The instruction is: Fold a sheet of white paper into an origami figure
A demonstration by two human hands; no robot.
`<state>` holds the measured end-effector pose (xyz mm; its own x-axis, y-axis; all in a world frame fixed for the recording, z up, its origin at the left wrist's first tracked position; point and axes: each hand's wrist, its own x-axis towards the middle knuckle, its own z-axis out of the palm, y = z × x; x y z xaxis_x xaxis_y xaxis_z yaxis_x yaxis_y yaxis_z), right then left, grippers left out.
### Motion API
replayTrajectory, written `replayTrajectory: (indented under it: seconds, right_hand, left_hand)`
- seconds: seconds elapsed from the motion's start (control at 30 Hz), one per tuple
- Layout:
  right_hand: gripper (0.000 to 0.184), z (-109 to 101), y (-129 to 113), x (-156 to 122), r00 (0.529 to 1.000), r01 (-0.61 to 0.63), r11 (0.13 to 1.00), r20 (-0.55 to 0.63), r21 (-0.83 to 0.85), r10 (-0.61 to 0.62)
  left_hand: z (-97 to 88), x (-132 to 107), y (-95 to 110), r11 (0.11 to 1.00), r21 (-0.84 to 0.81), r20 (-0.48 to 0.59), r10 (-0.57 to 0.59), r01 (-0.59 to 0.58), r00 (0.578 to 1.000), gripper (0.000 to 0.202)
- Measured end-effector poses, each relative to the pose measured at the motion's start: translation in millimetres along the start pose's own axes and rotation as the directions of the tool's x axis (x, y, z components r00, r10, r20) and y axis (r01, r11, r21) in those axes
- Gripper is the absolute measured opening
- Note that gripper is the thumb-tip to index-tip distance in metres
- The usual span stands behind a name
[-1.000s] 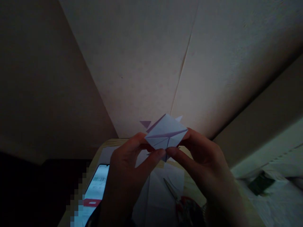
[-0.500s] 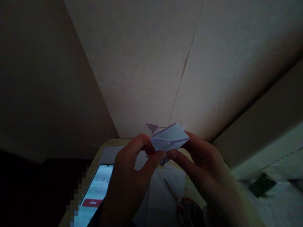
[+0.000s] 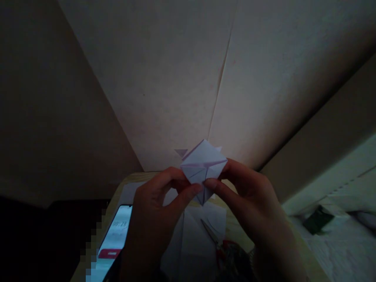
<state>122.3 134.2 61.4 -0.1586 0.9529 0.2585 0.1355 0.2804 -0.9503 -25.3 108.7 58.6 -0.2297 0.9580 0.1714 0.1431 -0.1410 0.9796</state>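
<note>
A white folded paper model [image 3: 204, 154], an origami piece with pointed flaps, is held up above the table between both hands. My left hand [image 3: 164, 196] grips its left side, thumb pressed on the lower front and fingers behind. On the right side, my right hand [image 3: 243, 192] pinches it the same way, its thumb close to the left one. One small point sticks out at the upper left, another at the upper right, and a tip points down below the thumbs. The fingers behind the paper are partly hidden.
Under the hands, white paper sheets [image 3: 195, 239] lie on a small wooden table [image 3: 132, 178]. Scissors [image 3: 213, 235] with red handles rest on them, partly covered. A lit phone [image 3: 114, 235] showing a timer lies at the left. A wall [image 3: 164, 78] rises just behind the table.
The paper model has tilted so its upper flap stands taller and its lower tip shows more plainly. Both hands keep their hold. The whole view has shifted slightly.
</note>
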Motion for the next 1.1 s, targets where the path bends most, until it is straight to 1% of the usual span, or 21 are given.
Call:
replayTrajectory:
  seconds: [0.13,0.2,0.3,0.4,0.43,0.53,0.6,0.63,0.7,0.8,0.93,1.03,1.1]
  right_hand:
    - [0.008,-3.6,0.1,2.5,0.996,-0.002,1.000,0.085,0.000,0.002]
    - [0.008,-4.4,-0.2,3.3,0.993,0.005,1.000,0.117,-0.015,-0.003]
    - [0.011,-3.6,-1.1,3.7,0.995,0.031,0.999,0.097,-0.037,-0.027]
    - [0.012,-2.3,-1.9,3.2,0.997,0.025,0.999,0.069,-0.043,-0.022]
    - [0.013,-2.2,-2.0,2.8,0.998,0.023,0.999,0.061,-0.046,-0.021]
    - [0.014,-3.5,-1.3,1.8,0.999,0.038,0.997,0.039,-0.060,-0.036]
    - [0.011,-4.7,0.5,1.7,0.998,0.041,0.997,0.054,-0.070,-0.037]
    - [0.013,-5.0,1.6,1.9,0.998,0.042,0.996,0.040,-0.077,-0.039]
    - [0.013,-4.5,3.2,2.4,0.999,0.033,0.997,0.045,-0.068,-0.030]
    - [0.011,-2.5,3.1,2.5,0.997,0.026,0.999,0.080,-0.045,-0.023]
    - [0.008,-1.3,0.0,1.5,0.990,-0.003,1.000,0.141,-0.028,0.007]
    - [0.007,-1.4,-1.2,0.6,0.989,-0.019,1.000,0.146,-0.004,0.019]
    - [0.006,-1.3,-0.7,0.4,0.989,-0.026,1.000,0.145,0.007,0.025]
  left_hand:
    - [-1.0,1.2,-1.6,1.000,-0.026,-0.054,-0.011,0.010,0.998,0.018]
    - [-1.5,0.8,-1.5,0.999,-0.053,-0.079,-0.006,0.001,0.997,0.017]
    - [-2.7,0.0,-1.8,0.996,-0.084,-0.091,-0.003,-0.004,0.996,0.015]
    - [-3.3,0.9,-3.6,0.991,-0.122,-0.031,-0.053,0.049,0.998,0.014]
    - [-3.2,1.7,-4.4,0.990,-0.133,0.000,-0.050,0.050,0.999,0.015]
    - [-2.7,4.1,-5.7,0.988,-0.153,0.101,0.017,-0.001,0.995,0.015]
    - [-2.3,4.6,-5.0,0.988,-0.157,0.153,0.017,0.007,0.988,0.013]
    - [-2.1,4.4,-4.4,0.987,-0.159,0.163,0.004,0.022,0.987,0.013]
    - [-1.6,3.3,-2.7,0.986,-0.164,0.148,-0.011,0.036,0.989,0.012]
    - [-0.6,0.6,-0.5,0.980,-0.196,0.061,-0.012,0.023,0.998,0.011]
    - [-0.3,-0.7,1.0,0.973,-0.222,-0.013,-0.064,0.059,0.998,0.013]
    - [-1.4,0.4,1.6,0.973,-0.225,-0.017,-0.057,0.052,0.998,0.009]
    - [-2.5,1.3,1.9,0.975,-0.216,-0.008,-0.050,0.047,0.999,0.011]
